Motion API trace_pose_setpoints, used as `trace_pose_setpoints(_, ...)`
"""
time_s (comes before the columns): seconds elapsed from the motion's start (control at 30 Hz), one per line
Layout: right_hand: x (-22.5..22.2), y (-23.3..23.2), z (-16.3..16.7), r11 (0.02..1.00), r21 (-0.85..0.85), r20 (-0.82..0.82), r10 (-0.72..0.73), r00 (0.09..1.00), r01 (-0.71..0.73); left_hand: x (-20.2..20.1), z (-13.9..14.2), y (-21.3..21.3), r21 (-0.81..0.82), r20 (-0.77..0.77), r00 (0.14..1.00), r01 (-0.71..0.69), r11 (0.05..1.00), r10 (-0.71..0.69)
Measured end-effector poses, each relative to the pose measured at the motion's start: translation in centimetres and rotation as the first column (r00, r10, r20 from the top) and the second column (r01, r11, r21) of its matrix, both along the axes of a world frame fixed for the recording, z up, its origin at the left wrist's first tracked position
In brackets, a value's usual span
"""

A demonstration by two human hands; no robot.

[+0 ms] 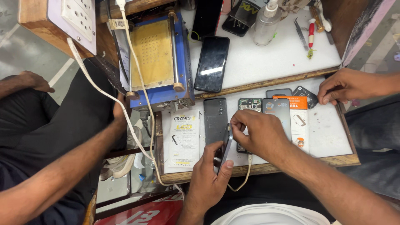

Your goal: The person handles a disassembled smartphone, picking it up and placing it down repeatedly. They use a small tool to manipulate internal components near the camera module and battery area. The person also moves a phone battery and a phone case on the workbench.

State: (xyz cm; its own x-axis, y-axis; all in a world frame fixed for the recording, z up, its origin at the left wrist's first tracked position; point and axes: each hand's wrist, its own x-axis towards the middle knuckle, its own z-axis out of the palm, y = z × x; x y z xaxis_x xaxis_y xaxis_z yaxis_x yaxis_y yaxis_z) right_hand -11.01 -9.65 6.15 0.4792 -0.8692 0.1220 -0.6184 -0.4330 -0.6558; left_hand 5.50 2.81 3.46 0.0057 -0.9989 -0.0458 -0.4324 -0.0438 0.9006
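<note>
Both hands grip one phone on edge at the table's (333, 137) six o'clock rim: left hand (208, 175) clasps its lower end, right hand (256, 133) pinches the top of the phone (225, 148). Just beside it at eleven o'clock lies a dark back cover (215, 118). Another person's hand (343, 85) rests at two o'clock.

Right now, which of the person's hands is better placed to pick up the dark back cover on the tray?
Probably the right hand: it pinches only the phone's top edge, beside the back cover. The left hand grips the phone.
</note>
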Motion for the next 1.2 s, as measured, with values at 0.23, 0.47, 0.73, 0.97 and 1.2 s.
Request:
trace_pose_setpoints(0.23, 0.5, -0.1, -0.3, 0.999, 0.012, 0.068, -0.05, 0.996, 0.049, -0.3, -0.1, 0.1, -0.026, 0.036, 0.999, -0.035, 0.999, 0.036)
trace_pose_setpoints(0.47, 0.3, 0.5, -0.1, 0.999, -0.034, 0.126, -0.035, 0.991, 0.04, 0.6, -0.9, 0.1, -0.003, -0.247, 0.967, -0.06, 0.998, 0.057)
trace_pose_setpoints(0.73, -0.3, -0.2, 1.3, 0.969, -0.236, -0.081, 0.061, 0.995, -0.078, 1.3, -0.9, -0.7, 0.014, -0.595, 0.803, 0.007, 1.0, 0.003)
trace_pose_setpoints(0.97, -0.6, -1.0, 1.7, 0.93, -0.271, -0.222, 0.191, 0.956, -0.249, 1.6, -0.7, -0.2, -0.059, -0.22, 0.973, 0.065, 0.996, -0.077)
trace_pose_setpoints(1.2, -0.8, -2.6, 1.0, 0.977, 0.027, 0.007, 0.211, 0.977, -0.211, 1.8, -1.3, -0.1, -0.011, -0.143, 0.985, 0.095, 0.995, -0.096)
